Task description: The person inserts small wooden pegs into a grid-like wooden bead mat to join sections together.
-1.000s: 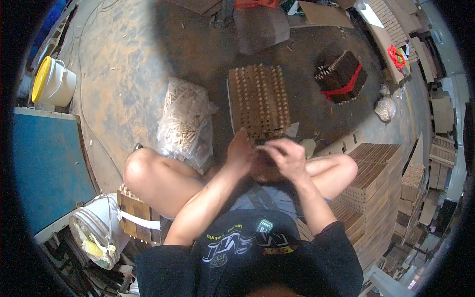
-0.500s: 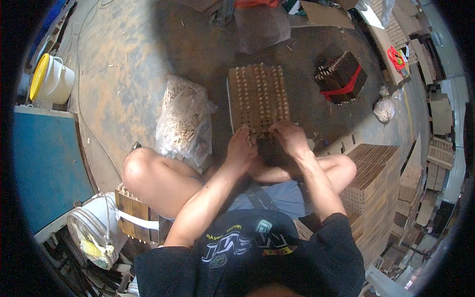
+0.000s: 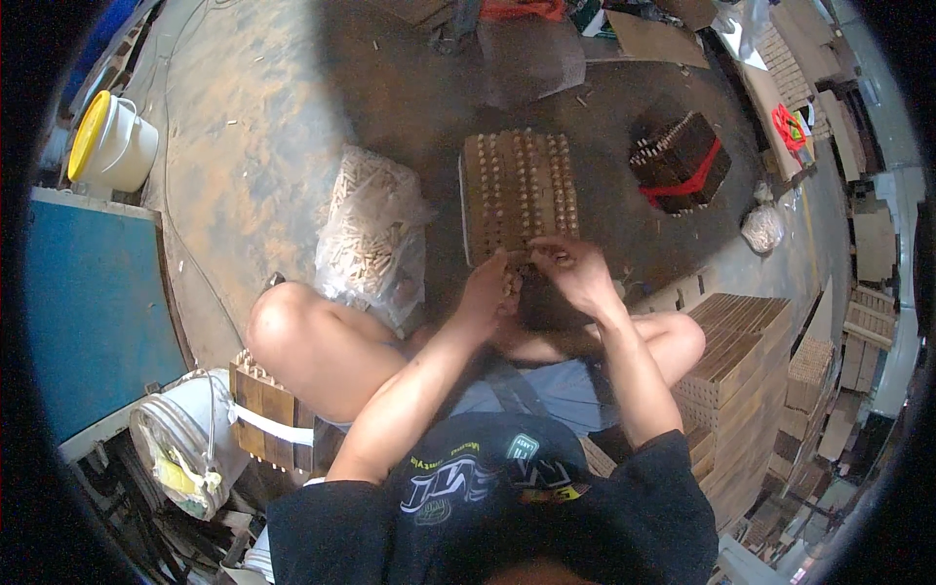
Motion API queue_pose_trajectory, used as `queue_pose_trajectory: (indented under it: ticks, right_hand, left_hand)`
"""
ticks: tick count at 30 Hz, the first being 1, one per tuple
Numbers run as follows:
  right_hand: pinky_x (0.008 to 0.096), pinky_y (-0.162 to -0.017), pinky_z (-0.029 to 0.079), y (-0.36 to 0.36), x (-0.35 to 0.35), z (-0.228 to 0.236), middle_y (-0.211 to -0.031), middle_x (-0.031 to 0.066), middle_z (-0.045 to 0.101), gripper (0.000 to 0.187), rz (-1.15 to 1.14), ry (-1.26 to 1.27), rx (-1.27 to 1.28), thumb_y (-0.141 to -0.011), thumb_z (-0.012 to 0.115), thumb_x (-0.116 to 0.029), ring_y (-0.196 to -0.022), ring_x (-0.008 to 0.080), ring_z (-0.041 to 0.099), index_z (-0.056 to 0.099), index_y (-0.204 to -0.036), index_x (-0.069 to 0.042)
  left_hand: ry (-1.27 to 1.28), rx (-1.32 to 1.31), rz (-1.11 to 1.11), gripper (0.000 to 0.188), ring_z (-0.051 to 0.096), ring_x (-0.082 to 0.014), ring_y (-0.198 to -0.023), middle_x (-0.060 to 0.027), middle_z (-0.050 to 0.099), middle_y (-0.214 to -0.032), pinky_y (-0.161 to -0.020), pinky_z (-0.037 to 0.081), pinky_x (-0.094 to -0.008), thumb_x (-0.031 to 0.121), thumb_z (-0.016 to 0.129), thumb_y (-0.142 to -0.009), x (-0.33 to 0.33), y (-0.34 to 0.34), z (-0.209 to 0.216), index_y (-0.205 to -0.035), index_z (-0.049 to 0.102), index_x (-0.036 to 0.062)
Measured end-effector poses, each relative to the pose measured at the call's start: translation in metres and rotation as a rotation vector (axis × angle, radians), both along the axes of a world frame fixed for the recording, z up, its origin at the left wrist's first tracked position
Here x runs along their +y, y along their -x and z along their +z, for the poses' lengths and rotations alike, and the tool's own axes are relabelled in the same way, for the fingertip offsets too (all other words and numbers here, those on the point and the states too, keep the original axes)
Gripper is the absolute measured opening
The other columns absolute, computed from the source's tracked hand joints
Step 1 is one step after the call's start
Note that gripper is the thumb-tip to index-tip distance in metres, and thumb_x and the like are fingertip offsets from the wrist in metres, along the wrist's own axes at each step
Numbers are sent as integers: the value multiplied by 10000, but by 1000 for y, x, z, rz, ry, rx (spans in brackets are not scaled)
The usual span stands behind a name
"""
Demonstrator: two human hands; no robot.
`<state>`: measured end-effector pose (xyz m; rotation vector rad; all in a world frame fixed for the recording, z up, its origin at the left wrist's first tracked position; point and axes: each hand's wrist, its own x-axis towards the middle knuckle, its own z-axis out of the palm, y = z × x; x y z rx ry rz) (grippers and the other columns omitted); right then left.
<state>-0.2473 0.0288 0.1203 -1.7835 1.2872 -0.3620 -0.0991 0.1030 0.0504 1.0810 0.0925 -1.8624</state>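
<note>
A brown wooden block (image 3: 507,200) stands on the floor in front of me, with rows of pale wooden dowels (image 3: 527,185) sticking up from its top. Bare holes show along its near end. My left hand (image 3: 490,291) is closed at the block's near left corner, with what look like several wooden dowels between the curled fingers. At the near edge, my right hand (image 3: 577,275) is closed in a pinch, its fingertips close to the holes; what it pinches is too small to make out. Left of the block lies a clear plastic bag (image 3: 375,229) full of loose dowels.
A strapped dowelled bundle (image 3: 682,166) stands at the far right, with a small bag (image 3: 762,231) beyond it. Stacked wooden boards (image 3: 731,370) rise beside my right knee. Another strapped bundle (image 3: 268,414), a white bucket (image 3: 185,448) and a yellow-lidded bucket (image 3: 127,146) are leftward.
The whole view has shifted slightly to the right. My hands have drawn closer together at the block's near edge, and the right fingers have moved toward the left hand.
</note>
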Motion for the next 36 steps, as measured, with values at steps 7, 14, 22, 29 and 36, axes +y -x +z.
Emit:
queue_pose_trajectory:
  ticks: [7, 14, 22, 29, 36]
  right_hand:
    - [320, -811, 519, -19, 14, 8, -1006, 141, 694, 317, 171, 50, 159, -851, 703, -185, -926, 184, 658, 652, -1116, -19]
    - [300, -799, 510, 7, 9, -38, -966, 105, 697, 239, -55, -4, -16, -862, 690, -163, -894, 166, 646, 658, -1040, -7]
    - [291, -766, 509, 22, 4, -44, -914, 92, 700, 203, 59, -89, -10, -878, 670, -157, -842, 147, 637, 682, -1013, -7]
    - [284, -698, 501, 15, 9, -18, -852, 86, 693, 191, 44, -86, 46, -880, 670, -166, -789, 134, 630, 681, -972, 1]
    - [308, -661, 496, 7, 25, -27, -817, 116, 680, 236, -136, -68, 34, -880, 665, -204, -726, 158, 622, 662, -933, 26]
  left_hand:
    - [165, -65, -120, 312, 587, -169, -764, -61, 629, -971, -661, 494, -307, 313, 435, -1012, -2, 6, -37, -1129, 604, 77]
    - [500, -831, -487, 303, 571, -257, -1115, -177, 628, -1160, -962, 442, -354, 229, 491, -962, -3, 4, -20, -1164, 619, 43]
    - [379, -745, -455, 338, 614, -237, -831, -139, 668, -937, -769, 496, -364, 323, 509, -961, -2, 6, -7, -1093, 644, 43]
    - [255, -348, -316, 259, 549, -145, -775, -58, 630, -903, -641, 484, -301, 274, 481, -985, 4, 13, -21, -1017, 648, 78]
    - [69, -240, -271, 253, 559, -152, -842, -57, 613, -1005, -663, 499, -287, 270, 463, -1011, 7, 15, -19, -1086, 614, 81]
